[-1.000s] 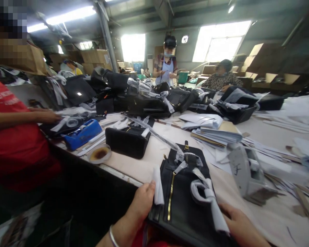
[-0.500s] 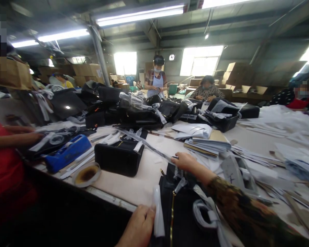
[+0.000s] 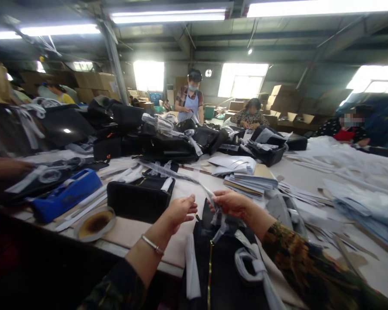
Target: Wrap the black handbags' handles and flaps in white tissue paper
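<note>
My right hand pinches a long strap in clear plastic wrapping, which runs back to the left over the table. My left hand is raised just left of it, fingers stretched out and apart, nothing in them. Below both hands lies a black bag with a gold zipper. A white-wrapped strip lies on the bag's left edge, and a coiled, plastic-wrapped strap on its right part. Behind my left hand stands another black bag.
A blue tape dispenser and a round dish with brown residue are at the left; a grey dispenser is at the right. Stacked papers lie beyond my right hand. Black bags are heaped behind. Co-workers stand or sit around the table.
My left hand has left the white-wrapped strip on the bag and risen towards my right hand, its fingers now spread. My right hand still holds the strap. The view has shifted slightly right.
</note>
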A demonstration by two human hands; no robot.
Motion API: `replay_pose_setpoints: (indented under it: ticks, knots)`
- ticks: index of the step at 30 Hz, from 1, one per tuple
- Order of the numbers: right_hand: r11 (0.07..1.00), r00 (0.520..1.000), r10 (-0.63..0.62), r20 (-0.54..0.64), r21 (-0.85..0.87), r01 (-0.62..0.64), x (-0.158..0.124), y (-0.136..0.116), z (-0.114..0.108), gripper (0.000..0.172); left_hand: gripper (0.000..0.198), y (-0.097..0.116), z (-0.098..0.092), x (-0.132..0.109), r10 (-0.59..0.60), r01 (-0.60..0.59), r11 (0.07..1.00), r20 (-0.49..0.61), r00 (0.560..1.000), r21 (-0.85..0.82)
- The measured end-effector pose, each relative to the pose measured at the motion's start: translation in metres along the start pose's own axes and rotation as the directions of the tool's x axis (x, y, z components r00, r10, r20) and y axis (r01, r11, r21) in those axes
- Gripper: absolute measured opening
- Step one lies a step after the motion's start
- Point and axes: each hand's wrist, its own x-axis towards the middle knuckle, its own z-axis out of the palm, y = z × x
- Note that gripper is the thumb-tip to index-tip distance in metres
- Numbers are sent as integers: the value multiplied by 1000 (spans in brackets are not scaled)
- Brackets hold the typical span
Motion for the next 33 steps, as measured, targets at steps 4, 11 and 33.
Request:
replay_pose_setpoints:
  ticks: [4,11,33]
  knots:
    - [996,990,65,128,59,-74,-24,2,11,44,50,14,35,33,-83,96,987,105,991,-131]
    - [957,999,-6,-54,-290,-9,-13,11,15,18,20,76,68,43,213,-218,929,-49,976,-298]
    - [792,955,-296,0,-560,245,3,-16,-3,58,28,167,4,-73,776,-840,543,-378,506,-10]
